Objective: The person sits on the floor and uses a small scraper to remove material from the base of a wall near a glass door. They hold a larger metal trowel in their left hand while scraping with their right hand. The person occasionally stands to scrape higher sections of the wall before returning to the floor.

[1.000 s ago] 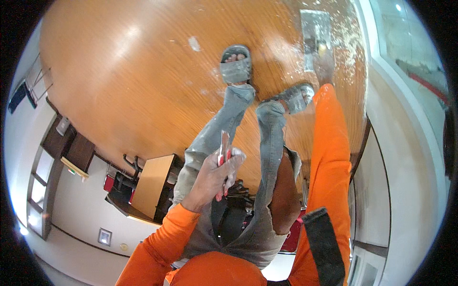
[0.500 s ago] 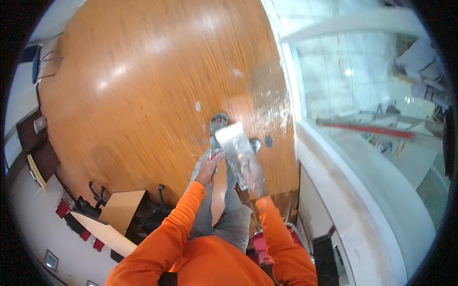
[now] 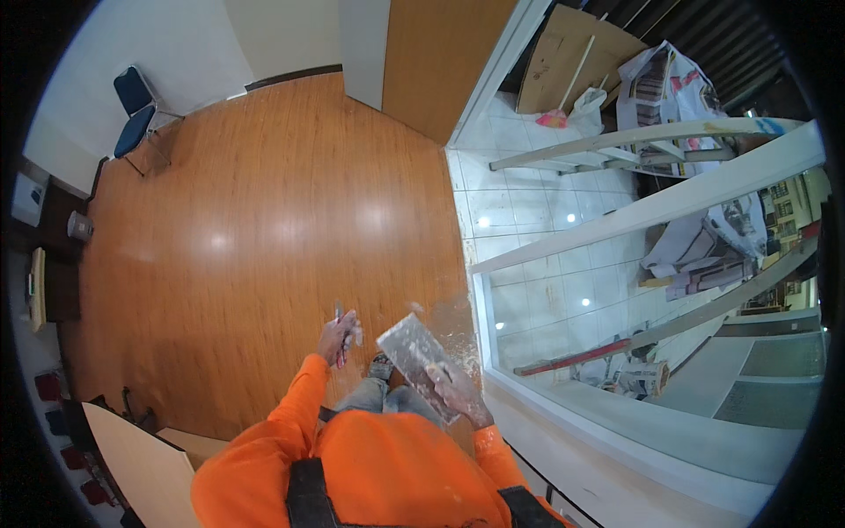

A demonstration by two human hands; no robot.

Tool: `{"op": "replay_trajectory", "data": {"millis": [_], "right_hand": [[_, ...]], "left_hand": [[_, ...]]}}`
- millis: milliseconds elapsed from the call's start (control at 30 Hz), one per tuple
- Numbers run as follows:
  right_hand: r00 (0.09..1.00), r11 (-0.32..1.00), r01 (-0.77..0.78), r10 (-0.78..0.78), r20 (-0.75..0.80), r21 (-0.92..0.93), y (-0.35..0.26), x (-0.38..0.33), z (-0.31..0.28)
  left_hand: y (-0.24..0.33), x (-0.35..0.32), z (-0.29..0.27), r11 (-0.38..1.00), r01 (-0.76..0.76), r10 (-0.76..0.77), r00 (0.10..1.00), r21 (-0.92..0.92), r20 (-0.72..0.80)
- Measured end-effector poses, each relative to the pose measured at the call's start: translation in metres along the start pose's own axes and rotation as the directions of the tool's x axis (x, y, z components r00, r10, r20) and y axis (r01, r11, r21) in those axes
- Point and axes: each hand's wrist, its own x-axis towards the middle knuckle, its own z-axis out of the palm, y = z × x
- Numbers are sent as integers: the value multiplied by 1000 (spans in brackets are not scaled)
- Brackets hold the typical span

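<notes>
My left hand is closed around a slim red-handled tool, whose narrow tip sticks out past the fingers. The tool's exact kind is hard to make out. In my right hand is a flat, rectangular plastering trowel, smeared with whitish paste and tilted toward the upper left. Paste also marks the fingers of both hands. The two hands are apart, in front of my body and above the wooden floor. Beside the trowel, a greyish-white smeared patch covers the floor by the window frame.
A white-framed glass partition runs along my right, with a ladder and crumpled sheets beyond it. An open door stands ahead. A blue chair is far left; a light tabletop lies near left.
My view has lifted, bringing in the doorway, blue chair and ladder. The hands now appear lower in the picture and farther apart, each still holding its tool.
</notes>
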Motion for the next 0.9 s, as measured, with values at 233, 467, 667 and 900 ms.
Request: {"op": "replay_trajectory", "data": {"millis": [233, 467, 667, 900], "right_hand": [[999, 970, -12, 22, -40, 243, -50, 48, -28], [991, 979, 81, -60, -116, 187, -60, 164, -107], [974, 974, 224, -223, -47, 27, -140, 257, -190], [907, 914, 405, -406, -114, -35, -196, 342, -281]], "left_hand": [[56, 7, 108, 998, 37, -47, 979, 54, 198], [131, 104, 142, 971, -1, -47, 980, 240, 195], [258, 193, 178, 942, -118, 89, 990, 314, 108], [346, 265, 227, 947, -162, 148, 986, 277, 74]]}}
